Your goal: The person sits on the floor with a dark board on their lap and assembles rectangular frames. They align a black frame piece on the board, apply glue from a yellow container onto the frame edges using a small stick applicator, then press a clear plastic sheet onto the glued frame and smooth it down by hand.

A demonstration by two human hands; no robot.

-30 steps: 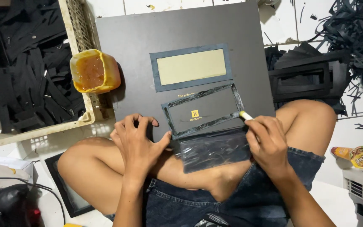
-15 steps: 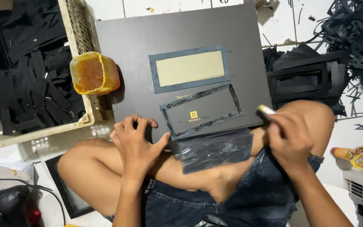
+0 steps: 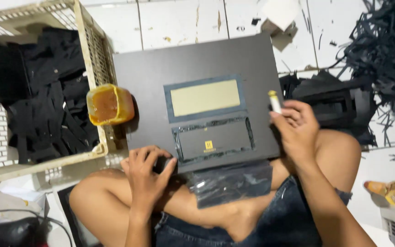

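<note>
A dark board (image 3: 161, 82) rests on my crossed legs and the floor. On it lie a black piece with a tan panel (image 3: 205, 98) and, nearer me, a black piece with a small yellow emblem (image 3: 213, 142) and glossy wet edges. My left hand (image 3: 147, 176) presses the board's near edge. My right hand (image 3: 297, 126) is lifted at the board's right edge, holding a small white brush with a yellowish tip (image 3: 274, 100) upright. A shiny black sheet (image 3: 232, 183) hangs off the board's near edge over my leg.
An open yellow tub of amber glue (image 3: 109, 104) sits at the board's left edge. A cream plastic crate (image 3: 94, 64) of black pieces stands at the left. Black scraps (image 3: 380, 50) pile up at the right on the white tiled floor. A snack packet (image 3: 392, 191) lies at the lower right.
My right hand has lifted the brush off the emblem piece's right edge and moved it up and to the right. The left hand has stayed on the board's near edge.
</note>
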